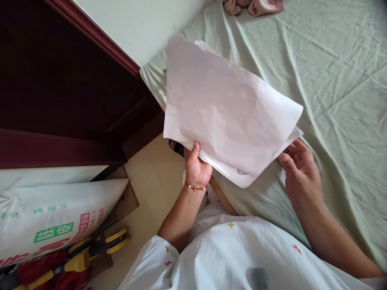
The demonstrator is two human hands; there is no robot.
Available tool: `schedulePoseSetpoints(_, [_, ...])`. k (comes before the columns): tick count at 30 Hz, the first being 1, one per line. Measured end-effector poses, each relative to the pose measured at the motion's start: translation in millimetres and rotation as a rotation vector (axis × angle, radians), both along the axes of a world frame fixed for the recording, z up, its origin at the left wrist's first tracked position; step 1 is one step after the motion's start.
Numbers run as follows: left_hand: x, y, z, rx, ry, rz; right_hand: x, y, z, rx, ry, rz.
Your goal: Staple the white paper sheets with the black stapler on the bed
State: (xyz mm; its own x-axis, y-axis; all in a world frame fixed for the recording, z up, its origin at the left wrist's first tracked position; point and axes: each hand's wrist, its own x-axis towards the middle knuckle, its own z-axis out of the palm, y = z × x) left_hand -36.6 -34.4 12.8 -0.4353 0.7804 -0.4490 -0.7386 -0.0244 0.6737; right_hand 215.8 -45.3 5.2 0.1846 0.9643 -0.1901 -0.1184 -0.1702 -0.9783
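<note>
Papers: thin white sheets, creased, stamped sheet underneath; held above near-left edge of bed.
L hand: clenched on sheets' lower-left edge; red cord bracelet w/ beads at wrist.
R hand: fingers loose, touching sheets' right corner, not gripped.
Bed: pale green sheet, wrinkled, soft.
Far: pink cloth, bunched.
Left: dark red wood frame; woven printed sack; beige tile floor.

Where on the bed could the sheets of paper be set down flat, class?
The green bedsheet lies bare from the right hand up to the pink cloth at the top edge. The floor corner by the printed sack and yellow-handled tools is crowded.
</note>
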Motion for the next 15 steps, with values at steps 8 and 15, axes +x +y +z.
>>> schedulePoseSetpoints(8, [2, -3, -1.9, 0.049, 0.074, -0.086, -24, 9, 10.6, -0.195, 0.354, 0.059])
schedulePoseSetpoints(15, [-71, 17, -10.0, 0.18, 0.339, -0.161, 2, 20, 14.7, -0.035, -0.169, -0.02])
